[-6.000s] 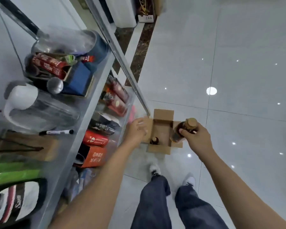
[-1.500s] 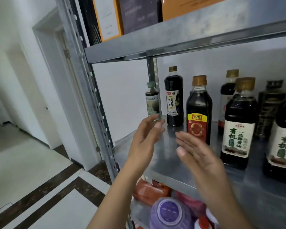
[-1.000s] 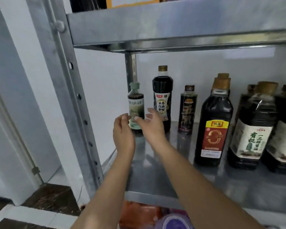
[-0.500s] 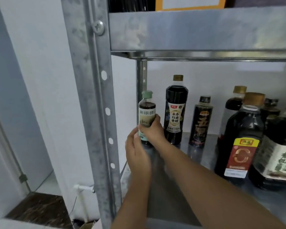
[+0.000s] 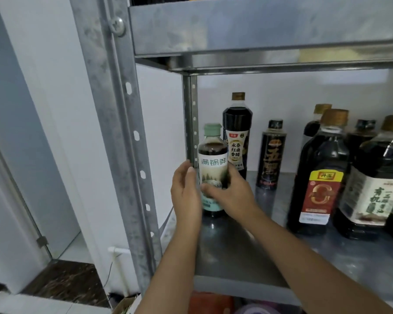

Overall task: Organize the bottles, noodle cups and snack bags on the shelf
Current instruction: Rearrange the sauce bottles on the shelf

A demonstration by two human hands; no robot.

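Observation:
A small dark bottle with a pale green cap (image 5: 212,152) stands upright at the left end of the metal shelf (image 5: 236,252). My right hand (image 5: 230,194) grips its lower half from the right, thumb across the front label. My left hand (image 5: 185,196) lies against its left side with fingers nearly straight. Behind it stands a tall dark vinegar bottle (image 5: 236,137), then a slim black bottle (image 5: 271,155). Larger dark sauce bottles (image 5: 320,175) fill the right side.
The shelf's grey upright post (image 5: 123,143) stands just left of my left hand. An upper shelf board (image 5: 259,26) hangs overhead. Red and purple packs (image 5: 213,304) show on the level below. A white wall and dark floor strip lie to the left.
The green-capped bottle has come forward from the back corner toward the front of the shelf, still in my right hand. My left hand has risen beside it. The camera moved closer.

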